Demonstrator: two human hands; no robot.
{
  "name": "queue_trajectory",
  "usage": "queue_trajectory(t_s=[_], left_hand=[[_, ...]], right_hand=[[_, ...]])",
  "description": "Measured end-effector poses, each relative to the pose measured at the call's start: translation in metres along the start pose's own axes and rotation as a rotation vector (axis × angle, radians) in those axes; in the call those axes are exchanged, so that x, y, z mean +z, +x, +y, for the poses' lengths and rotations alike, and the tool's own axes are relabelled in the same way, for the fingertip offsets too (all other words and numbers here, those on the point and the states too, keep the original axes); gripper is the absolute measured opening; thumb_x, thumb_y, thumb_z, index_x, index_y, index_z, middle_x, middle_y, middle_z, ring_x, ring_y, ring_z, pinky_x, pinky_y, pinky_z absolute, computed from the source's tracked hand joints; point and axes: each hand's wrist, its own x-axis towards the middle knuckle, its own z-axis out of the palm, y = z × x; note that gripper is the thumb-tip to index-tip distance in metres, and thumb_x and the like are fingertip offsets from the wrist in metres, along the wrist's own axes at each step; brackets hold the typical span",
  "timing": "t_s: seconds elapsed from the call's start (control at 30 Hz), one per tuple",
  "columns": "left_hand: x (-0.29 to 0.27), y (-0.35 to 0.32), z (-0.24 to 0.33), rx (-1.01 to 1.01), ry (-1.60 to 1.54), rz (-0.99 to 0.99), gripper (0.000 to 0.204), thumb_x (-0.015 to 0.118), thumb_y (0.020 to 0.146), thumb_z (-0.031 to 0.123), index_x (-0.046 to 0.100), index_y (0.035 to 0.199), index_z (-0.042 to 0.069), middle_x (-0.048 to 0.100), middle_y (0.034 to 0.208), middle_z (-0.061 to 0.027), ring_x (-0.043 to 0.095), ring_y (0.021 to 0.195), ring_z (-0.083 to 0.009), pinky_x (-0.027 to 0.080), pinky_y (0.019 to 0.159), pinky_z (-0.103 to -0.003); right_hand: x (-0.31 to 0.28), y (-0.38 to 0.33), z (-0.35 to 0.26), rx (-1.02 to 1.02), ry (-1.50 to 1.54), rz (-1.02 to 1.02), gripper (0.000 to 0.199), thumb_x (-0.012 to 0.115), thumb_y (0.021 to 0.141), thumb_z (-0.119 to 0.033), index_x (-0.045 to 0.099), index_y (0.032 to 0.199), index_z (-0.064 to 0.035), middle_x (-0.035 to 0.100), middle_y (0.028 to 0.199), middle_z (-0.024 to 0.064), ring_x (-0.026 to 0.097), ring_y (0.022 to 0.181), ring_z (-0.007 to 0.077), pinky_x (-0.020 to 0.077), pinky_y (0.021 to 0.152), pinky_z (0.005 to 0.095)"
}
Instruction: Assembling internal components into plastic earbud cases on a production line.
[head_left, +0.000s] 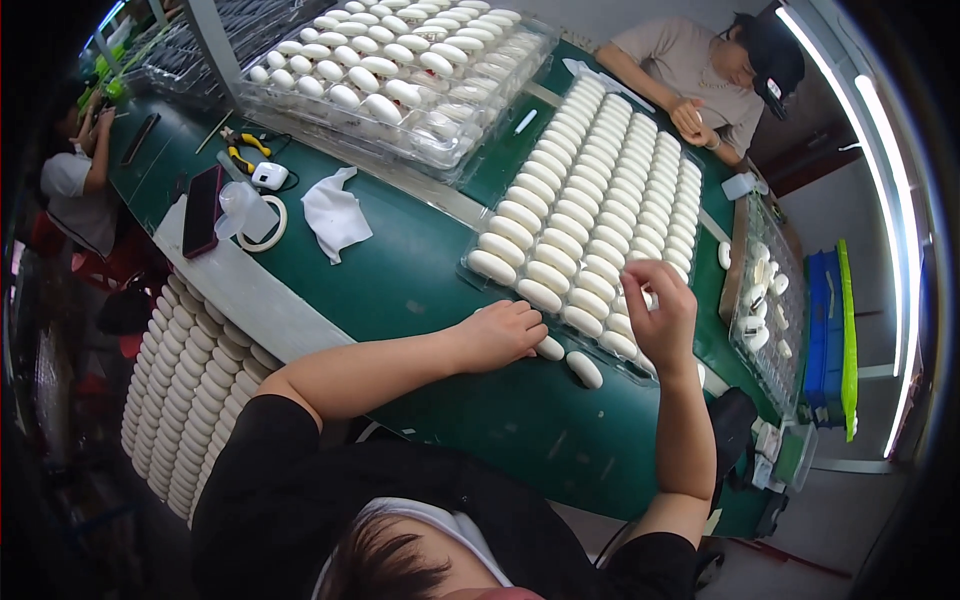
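A clear plastic tray (pixel 472 268) holds long columns of smooth white oval pieces (pixel 575 215) on the green table. My left hand (pixel 500 335) is closed near the tray's front edge, its fingers curled down over a white oval piece (pixel 549 348) that partly shows at the fingertips. Just right of it, another loose white oval piece (pixel 584 370) lies on the table. Over the tray's near right part, my right hand (pixel 662 300) is raised with thumb and fingers bent together. White shows beside those fingers, but whether they grip a piece is hidden.
Stacked clear trays (pixel 440 150) of white pieces stand behind left. A phone (pixel 203 212), tape roll (pixel 262 225), white cloth (pixel 336 214) and yellow-handled pliers (pixel 240 150) lie left. Another tray (pixel 765 300) sits right, blue crates (pixel 825 340) beyond. A co-worker (pixel 690 80) sits across.
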Motion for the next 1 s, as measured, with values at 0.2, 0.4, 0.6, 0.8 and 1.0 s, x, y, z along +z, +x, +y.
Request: queue_trajectory(t_s=[0.2,0.4,0.6,0.8,1.0], left_hand=[[-0.019,-0.001,-0.008,0.027,-0.022,0.010,0.032,0.070,0.074,0.027,0.054,0.091,0.005,0.053,0.089,-0.0070,0.052,0.090,-0.0242,0.044,0.077,-0.036],[-0.025,0.003,-0.005,0.059,-0.018,0.207,0.027,0.066,0.077,0.028,0.055,0.085,0.005,0.055,0.087,-0.0087,0.053,0.088,-0.0244,0.045,0.074,-0.036],[-0.038,0.002,-0.007,0.070,-0.017,0.349,0.017,0.064,0.078,0.019,0.057,0.083,0.004,0.059,0.087,-0.0098,0.057,0.083,-0.0268,0.048,0.068,-0.038],[-0.052,0.005,-0.003,-0.260,-0.482,0.439,0.018,0.066,0.081,0.018,0.059,0.088,0.002,0.061,0.080,-0.0094,0.061,0.068,-0.0227,0.048,0.059,-0.034],[-0.055,0.003,-0.002,-0.453,-1.388,0.348,0.039,0.071,0.083,0.012,0.052,0.116,0.002,0.064,0.090,-0.0026,0.058,0.074,-0.0059,0.047,0.063,-0.021]], right_hand=[[0.103,0.160,-0.026,-0.116,0.121,-0.157,0.017,0.066,0.082,-0.016,0.065,0.092,-0.0023,0.066,0.088,0.0122,0.064,0.076,0.0232,0.0499,0.070,0.0328],[0.217,0.249,-0.072,0.004,-0.171,-0.299,0.037,0.067,0.077,-0.027,0.062,0.108,-0.0068,0.067,0.100,0.0163,0.063,0.097,0.0314,0.0490,0.084,0.0413],[0.241,0.247,-0.069,0.035,-0.105,-0.248,0.039,0.069,0.077,-0.025,0.060,0.109,-0.0054,0.067,0.098,0.0187,0.063,0.094,0.0334,0.0490,0.083,0.0428],[0.124,0.162,-0.069,0.247,0.956,-0.284,0.032,0.061,0.088,-0.006,0.055,0.117,0.0070,0.066,0.101,0.0099,0.063,0.088,0.0140,0.0492,0.080,0.0261],[0.050,0.008,-0.049,0.470,0.946,-0.206,0.028,0.066,0.085,-0.007,0.059,0.110,0.0036,0.065,0.103,0.0122,0.062,0.094,0.0151,0.0489,0.084,0.0279]])
